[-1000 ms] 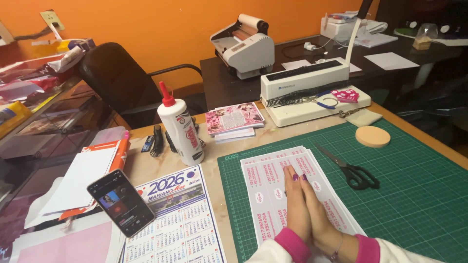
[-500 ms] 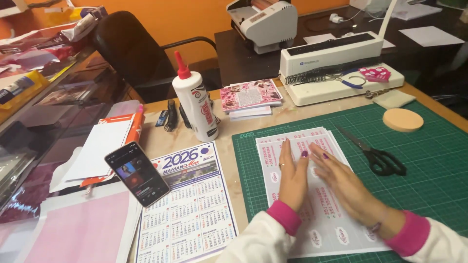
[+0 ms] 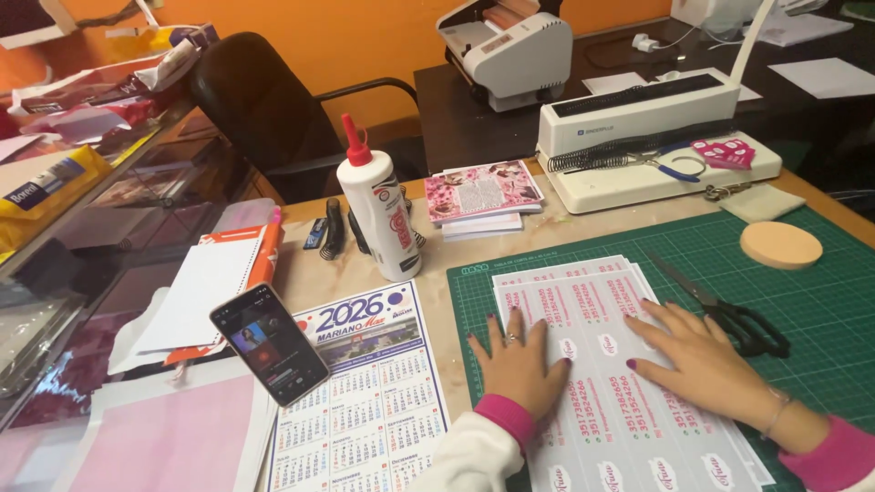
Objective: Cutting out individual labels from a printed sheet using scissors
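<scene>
Both hands lie flat on the stack of printed sheets (image 3: pixel 602 364), the left hand (image 3: pixel 519 364) on its left edge and the right hand (image 3: pixel 706 364) on its right half, with a bare strip of paper open between them. Just right of the right hand, black scissors (image 3: pixel 729 314) lie on the green cutting mat (image 3: pixel 820 301), blocking a sideways slide that way. Beyond them the mat is bare up to the round tan disc (image 3: pixel 781 244). To the left, the calendar sheet (image 3: pixel 365 392) lies flat, with a phone (image 3: pixel 270 343) propped at its edge. Behind, the glue bottle (image 3: pixel 380 214) stands tall beside a stack of pink booklets (image 3: pixel 481 196); the binding machine (image 3: pixel 652 137) walls off the far edge.
</scene>
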